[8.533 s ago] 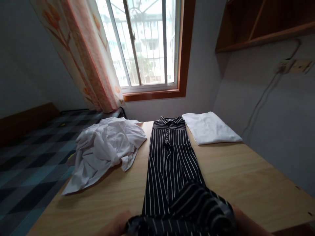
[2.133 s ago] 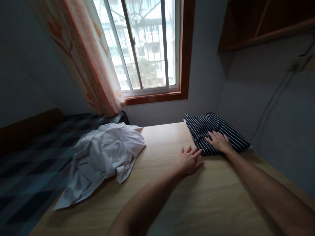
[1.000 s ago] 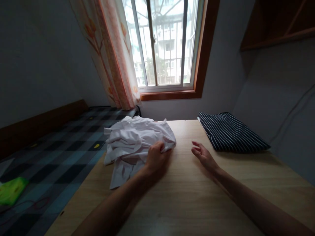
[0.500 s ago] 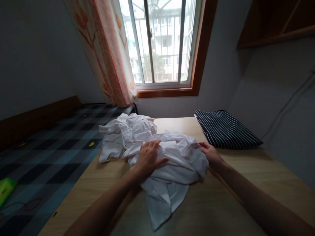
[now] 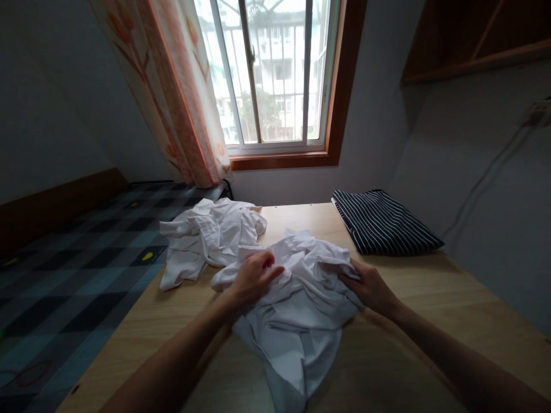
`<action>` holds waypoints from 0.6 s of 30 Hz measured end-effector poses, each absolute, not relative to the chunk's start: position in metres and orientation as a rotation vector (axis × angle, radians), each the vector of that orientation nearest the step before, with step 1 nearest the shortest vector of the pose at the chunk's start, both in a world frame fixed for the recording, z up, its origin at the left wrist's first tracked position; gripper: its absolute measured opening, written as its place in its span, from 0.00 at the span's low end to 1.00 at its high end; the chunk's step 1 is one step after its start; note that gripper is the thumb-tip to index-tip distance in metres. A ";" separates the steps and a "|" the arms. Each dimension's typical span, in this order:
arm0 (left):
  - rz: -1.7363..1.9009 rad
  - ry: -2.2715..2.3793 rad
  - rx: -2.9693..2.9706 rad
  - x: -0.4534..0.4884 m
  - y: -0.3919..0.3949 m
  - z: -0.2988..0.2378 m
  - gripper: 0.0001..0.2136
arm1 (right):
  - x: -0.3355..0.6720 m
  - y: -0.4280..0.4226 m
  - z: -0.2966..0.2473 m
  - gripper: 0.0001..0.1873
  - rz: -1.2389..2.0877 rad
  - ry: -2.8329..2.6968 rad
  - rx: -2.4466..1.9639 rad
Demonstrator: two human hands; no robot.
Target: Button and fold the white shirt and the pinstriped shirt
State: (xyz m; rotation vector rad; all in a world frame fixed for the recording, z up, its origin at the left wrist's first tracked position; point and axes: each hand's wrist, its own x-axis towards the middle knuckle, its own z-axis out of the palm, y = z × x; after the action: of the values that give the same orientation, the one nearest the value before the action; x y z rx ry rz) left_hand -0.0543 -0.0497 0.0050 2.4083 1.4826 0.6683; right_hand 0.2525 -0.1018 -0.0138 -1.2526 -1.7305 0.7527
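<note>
A crumpled white shirt (image 5: pixel 297 310) lies on the wooden table in front of me, its lower end hanging toward me. My right hand (image 5: pixel 368 285) grips a fold at its right side, thumb on top and fingers partly inside the cloth. My left hand (image 5: pixel 252 278) is at the shirt's left side, with curled fingers closed on the fabric and the thumb pointing right. Some of its fingertips are hidden. Just beyond my left hand lies a second heap of white cloth (image 5: pixel 219 226), untouched.
A folded black-and-white striped cloth (image 5: pixel 387 223) sits at the table's (image 5: pixel 430 310) back right. A bed with a checked cover (image 5: pixel 99 252) adjoins the left edge. Behind are a window (image 5: pixel 275 74) and a curtain (image 5: pixel 172 97); a wooden shelf (image 5: pixel 473 69) hangs upper right.
My left hand's fingers have gone from spread flat to curled. My right hand has moved inward on the shirt's edge. The shirt is more bunched and separated from the heap behind.
</note>
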 end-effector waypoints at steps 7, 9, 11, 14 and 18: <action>0.311 1.639 2.588 -0.061 -0.052 0.000 0.12 | 0.292 -0.095 0.008 0.20 0.486 -1.508 -1.434; 0.190 1.596 2.612 -0.056 -0.056 -0.006 0.08 | 0.298 -0.093 0.014 0.21 0.686 -1.569 -1.412; 0.154 1.610 2.632 -0.056 -0.057 -0.010 0.10 | 0.307 -0.098 0.024 0.22 1.001 -1.614 -1.376; 0.295 1.737 2.634 -0.067 -0.053 -0.001 0.12 | 0.332 -0.117 0.049 0.18 1.361 -1.753 -1.329; 0.758 1.978 2.602 -0.078 -0.034 0.051 0.16 | 0.370 -0.138 0.090 0.21 1.140 -1.824 -1.332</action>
State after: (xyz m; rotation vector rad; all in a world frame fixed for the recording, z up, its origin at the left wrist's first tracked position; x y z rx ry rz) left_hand -0.0777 -0.0344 0.0510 2.6022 1.9778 0.7579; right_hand 0.3700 -0.1379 0.0897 -1.3317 -1.8237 1.1396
